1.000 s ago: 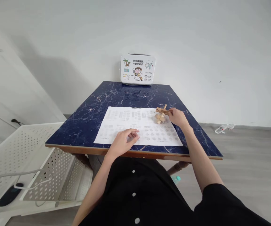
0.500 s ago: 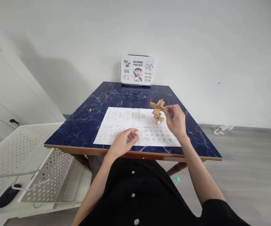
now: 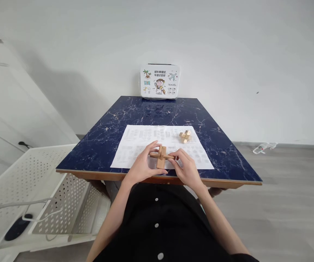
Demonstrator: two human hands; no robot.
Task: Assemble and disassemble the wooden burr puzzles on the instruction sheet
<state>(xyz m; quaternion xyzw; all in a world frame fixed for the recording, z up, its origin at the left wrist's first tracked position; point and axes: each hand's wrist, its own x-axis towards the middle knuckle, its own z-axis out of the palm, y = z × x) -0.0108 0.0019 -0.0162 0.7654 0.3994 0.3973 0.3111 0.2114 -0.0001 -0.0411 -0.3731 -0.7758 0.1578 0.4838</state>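
Observation:
A wooden interlocking puzzle (image 3: 161,163), made of crossed light-brown bars, is held between my hands over the near part of a printed sheet (image 3: 122,157). My right hand (image 3: 187,170) pinches the end of its right-pointing bar between thumb and fingers. Curled round the other side, my left hand (image 3: 141,166) has its fingers at the top and left of the puzzle and its thumb along the bottom. A second, smaller wooden puzzle (image 3: 185,137) rests on the upper right of the sheet, untouched.
The blue marbled table (image 3: 96,145) has a wooden edge near my body. A white case with cartoon prints (image 3: 160,82) stands at its back against the wall. To the left is a white perforated rack (image 3: 61,211) with a cable and a black mouse-shaped object (image 3: 17,228).
My right hand has brought the wooden puzzle from above the smaller one down and left, to my left hand. The left hand has opened out and closed round it.

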